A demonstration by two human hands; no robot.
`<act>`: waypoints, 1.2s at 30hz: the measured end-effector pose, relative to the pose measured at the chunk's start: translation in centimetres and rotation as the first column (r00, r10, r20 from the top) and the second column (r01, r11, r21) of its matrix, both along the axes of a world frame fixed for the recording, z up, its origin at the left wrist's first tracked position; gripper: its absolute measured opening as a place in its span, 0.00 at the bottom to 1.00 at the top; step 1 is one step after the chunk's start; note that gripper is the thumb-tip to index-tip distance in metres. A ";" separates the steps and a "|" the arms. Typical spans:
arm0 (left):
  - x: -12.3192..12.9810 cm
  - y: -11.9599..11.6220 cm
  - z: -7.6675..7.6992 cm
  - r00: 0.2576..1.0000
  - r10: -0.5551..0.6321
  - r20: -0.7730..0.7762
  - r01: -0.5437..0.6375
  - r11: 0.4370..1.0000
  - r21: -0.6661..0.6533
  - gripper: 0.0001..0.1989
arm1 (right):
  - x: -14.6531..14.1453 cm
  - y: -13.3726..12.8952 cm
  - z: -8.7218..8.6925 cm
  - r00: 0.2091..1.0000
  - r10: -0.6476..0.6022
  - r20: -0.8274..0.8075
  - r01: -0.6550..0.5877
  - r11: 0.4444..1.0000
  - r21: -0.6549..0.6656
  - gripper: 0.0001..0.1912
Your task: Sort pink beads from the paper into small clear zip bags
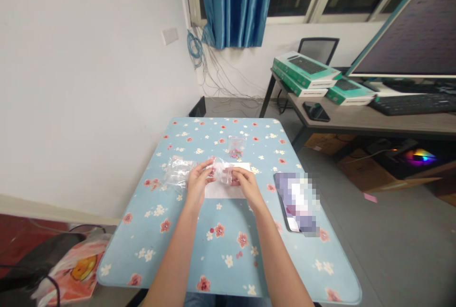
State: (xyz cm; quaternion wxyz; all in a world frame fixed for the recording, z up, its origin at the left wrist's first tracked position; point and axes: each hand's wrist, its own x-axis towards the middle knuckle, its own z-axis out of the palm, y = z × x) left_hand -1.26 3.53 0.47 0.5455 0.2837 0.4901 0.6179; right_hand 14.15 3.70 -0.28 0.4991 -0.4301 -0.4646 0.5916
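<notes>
Between my hands is a clear plastic bag (221,170) with small pink and red pieces, perhaps beads, at its left end. My left hand (199,178) pinches that end, and my right hand (244,182) grips the other. Beneath the bag lies a white sheet of paper (225,192). Just beyond it, a second small clear bag (236,145) lies flat with pinkish beads gathered at its near end. Crumpled clear plastic packaging (178,171) rests left of my left hand.
The table (171,250) has a blue flowered cover. A tablet or phone (297,200), partly pixelated, lies at its right side. Beyond, a desk (342,122) carries green keyboard boxes (306,72), a black phone (316,111), a keyboard (416,104) and a monitor (409,29). A white wall borders the left.
</notes>
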 end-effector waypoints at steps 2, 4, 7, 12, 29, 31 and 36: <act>0.1 0.0 0.0 0.999 0.022 -0.040 -0.021 1.000 0.016 0.18 | -0.1 -0.1 0.3 1.000 0.015 -0.026 -0.016 0.999 -0.042 0.16; 0.2 -0.1 -0.1 0.995 0.031 -0.093 -0.028 0.999 0.034 0.18 | -0.4 -0.2 0.5 0.999 -0.008 -0.043 0.005 0.998 -0.070 0.18; 0.5 -0.2 -0.2 0.978 0.032 -0.208 -0.020 0.998 0.063 0.19 | -0.8 -0.3 0.6 0.998 -0.054 -0.043 0.050 0.995 -0.089 0.17; 0.5 -0.4 -0.5 0.918 0.057 -0.392 0.000 0.990 0.144 0.17 | -1.0 -0.2 0.3 0.992 -0.082 -0.093 0.071 0.991 -0.116 0.15; 0.6 -0.8 0.3 0.953 0.038 -0.301 0.036 0.971 0.237 0.18 | -1.3 0.4 -0.6 0.896 -0.282 -0.342 0.181 0.938 -0.297 0.09; 0.6 -0.8 0.3 0.959 0.013 -0.282 0.053 0.972 0.227 0.18 | -1.5 0.4 -0.5 0.874 -0.292 -0.388 0.161 0.928 -0.335 0.06; 0.5 -0.8 0.5 0.986 -0.011 -0.165 0.049 0.972 0.230 0.18 | -1.8 0.3 -0.2 0.839 -0.309 -0.447 0.092 0.891 -0.444 0.06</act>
